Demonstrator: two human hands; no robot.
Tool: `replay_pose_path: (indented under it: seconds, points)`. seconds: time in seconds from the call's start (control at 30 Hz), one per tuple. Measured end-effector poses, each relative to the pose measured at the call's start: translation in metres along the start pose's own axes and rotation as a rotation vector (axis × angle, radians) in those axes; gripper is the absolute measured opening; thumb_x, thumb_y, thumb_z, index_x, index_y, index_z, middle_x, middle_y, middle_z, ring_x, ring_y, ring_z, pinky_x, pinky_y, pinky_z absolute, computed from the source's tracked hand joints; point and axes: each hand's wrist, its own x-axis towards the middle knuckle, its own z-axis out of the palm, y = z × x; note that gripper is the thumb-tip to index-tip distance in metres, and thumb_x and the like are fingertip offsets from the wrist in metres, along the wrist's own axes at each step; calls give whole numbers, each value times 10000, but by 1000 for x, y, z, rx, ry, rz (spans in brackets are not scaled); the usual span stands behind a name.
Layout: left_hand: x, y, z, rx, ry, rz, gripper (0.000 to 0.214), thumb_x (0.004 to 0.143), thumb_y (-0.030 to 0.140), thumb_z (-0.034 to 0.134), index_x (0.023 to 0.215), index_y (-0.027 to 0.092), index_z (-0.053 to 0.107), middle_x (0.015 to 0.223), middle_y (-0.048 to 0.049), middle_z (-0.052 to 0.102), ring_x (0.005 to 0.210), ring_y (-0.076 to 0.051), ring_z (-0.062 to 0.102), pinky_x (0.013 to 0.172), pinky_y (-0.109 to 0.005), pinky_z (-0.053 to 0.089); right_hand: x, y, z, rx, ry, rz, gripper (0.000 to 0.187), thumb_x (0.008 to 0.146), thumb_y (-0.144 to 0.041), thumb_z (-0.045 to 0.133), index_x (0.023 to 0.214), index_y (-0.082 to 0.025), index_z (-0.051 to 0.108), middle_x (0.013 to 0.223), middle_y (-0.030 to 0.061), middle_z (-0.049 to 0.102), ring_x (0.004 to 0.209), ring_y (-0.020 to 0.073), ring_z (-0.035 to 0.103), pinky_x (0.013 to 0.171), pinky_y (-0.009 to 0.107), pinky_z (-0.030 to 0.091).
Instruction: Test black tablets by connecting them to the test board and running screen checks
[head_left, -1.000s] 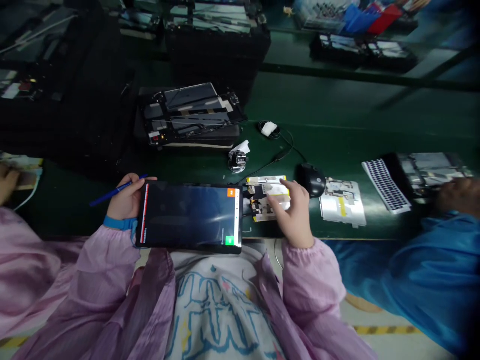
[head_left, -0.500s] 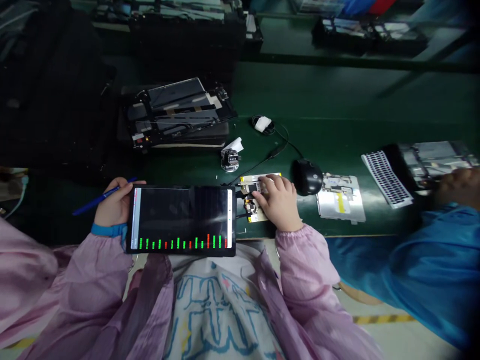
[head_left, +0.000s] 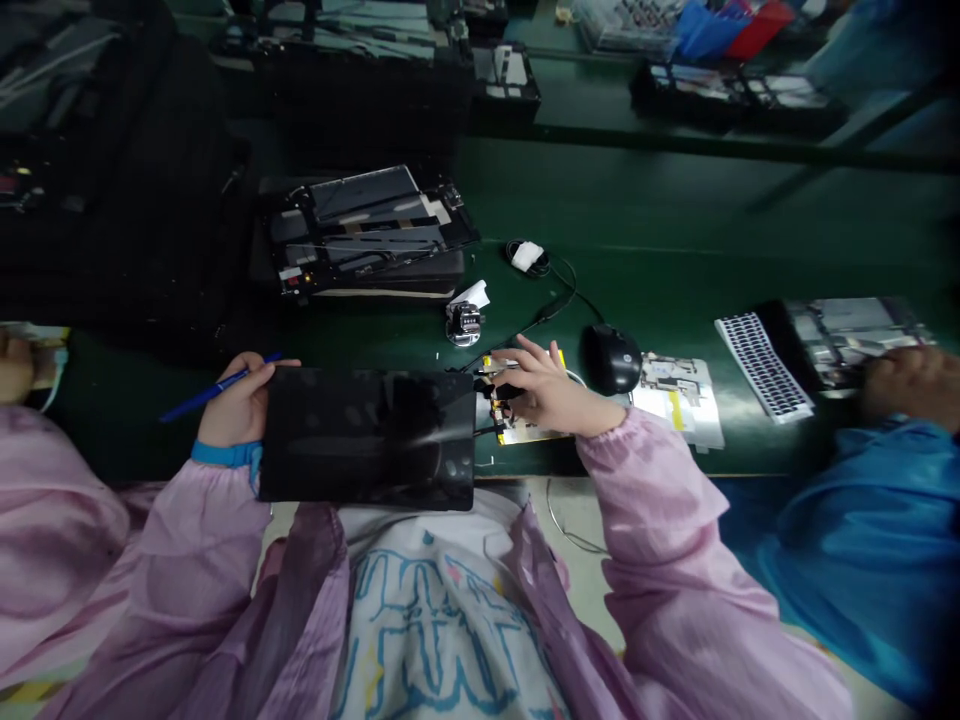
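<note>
My left hand [head_left: 238,400] grips the left edge of a dark tablet screen [head_left: 367,440], with a blue pen [head_left: 202,397] also tucked between its fingers. The screen lies face up above my lap and shows only black with reflections. My right hand [head_left: 559,390] is over a circuit board with a silver-and-yellow battery pack [head_left: 529,432], just right of the screen. Its thumb and index finger come together at the board's left part, while the other fingers are raised and spread. What lies between the fingertips is hidden. Black leads run between the board and the screen.
Behind are a stack of screen frames [head_left: 375,235], a small metal device [head_left: 465,322] and a coiled cable [head_left: 527,258]. To the right lie a black mouse [head_left: 613,358], a metal plate [head_left: 686,400] and a label sheet [head_left: 763,368]. A co-worker's hand [head_left: 915,385] is at far right.
The screen has gone from a lit display with green and red bars to black. My right hand has turned, its fingers now pointing left with some raised. My left hand keeps its hold.
</note>
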Motion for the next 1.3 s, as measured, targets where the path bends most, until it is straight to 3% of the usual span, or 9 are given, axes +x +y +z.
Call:
replay_pose_path:
  seconds: [0.37,0.6,0.73,0.87,1.0,1.1,1.3]
  points:
    - [-2,2,-1,-42,-20,-27,207,688,41,592,626,172,445,714,-54,739,628,-165,658,625,-256,520,23,-3,-14,-76,-118,-88,317,630,-113,740,891,-284,683,1390,34,466,1423,380,220,1062,751,124]
    - [-2,1,-2,-36,-33,-20,223,678,60,626,635,177,442,730,-53,737,653,-171,662,645,-264,519,34,-16,-23,-211,-184,-92,198,612,-115,765,733,-246,679,1325,59,493,1345,361,338,1078,742,110]
    - [-2,2,-4,-41,-18,-55,255,679,76,660,652,179,428,734,-47,732,646,-172,662,628,-263,515,11,-18,-14,-179,40,-2,229,636,-133,739,815,-252,662,1245,59,556,1291,353,392,1075,704,206]
    - [-1,1,-8,-45,-43,-56,241,681,86,658,660,178,437,763,-50,740,662,-176,670,626,-262,517,-23,-23,15,27,325,178,52,788,-222,612,804,-216,661,977,89,627,948,261,574,886,476,477]
    - [-1,0,-7,-54,-56,-41,221,689,74,632,656,179,440,756,-39,742,667,-175,673,625,-264,526,-34,-37,45,92,574,307,147,838,-259,542,870,-198,672,883,93,616,866,256,563,799,432,482]
    - [-2,1,-5,-62,-52,-56,209,697,71,621,662,180,446,758,-36,744,657,-170,670,608,-255,524,-29,-46,54,68,623,360,167,847,-242,509,860,-203,671,876,98,620,878,271,541,825,459,454]
    - [-2,-3,-10,-102,-78,-55,265,647,106,684,655,184,430,764,-54,742,677,-200,686,624,-288,540,-22,-51,56,-5,586,404,190,825,-170,463,824,-195,651,858,113,627,861,287,509,818,472,434]
